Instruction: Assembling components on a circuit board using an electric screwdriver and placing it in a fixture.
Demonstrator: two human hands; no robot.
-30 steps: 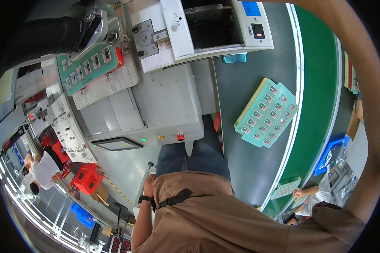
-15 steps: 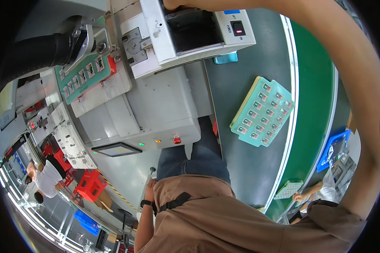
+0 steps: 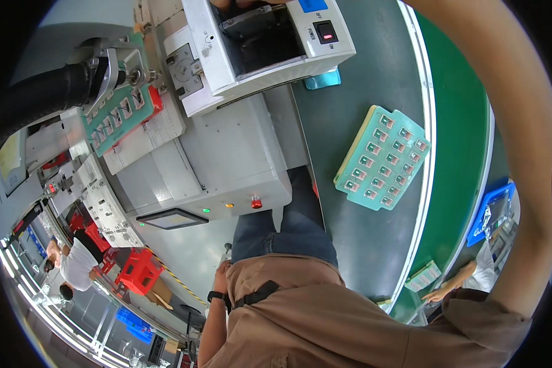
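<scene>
R hand (image 3: 224, 3) is at the top edge, mostly cut off, by the hollow of the white machine (image 3: 276, 76); can't tell if its fingers are apart or clamped on anything. Machine sits upper ctr, w/ a black rocker switch (image 3: 325, 32) lit red on its R end. L hand (image 3: 221, 276) is down beside the waist, black wristband (image 3: 216, 295) just below; can't tell its fingers' state either. Green tray (image 3: 381, 158) w/ rows of small sq. parts lies tilted on the dark worktop (image 3: 356, 245), R of machine, well apart from both hands. 2nd green tray (image 3: 115, 132) is far L, nr a black hose (image 3: 49, 89). Co-worker's hand (image 3: 437, 295) is nr a pale tray (image 3: 422, 276), lower R.
</scene>
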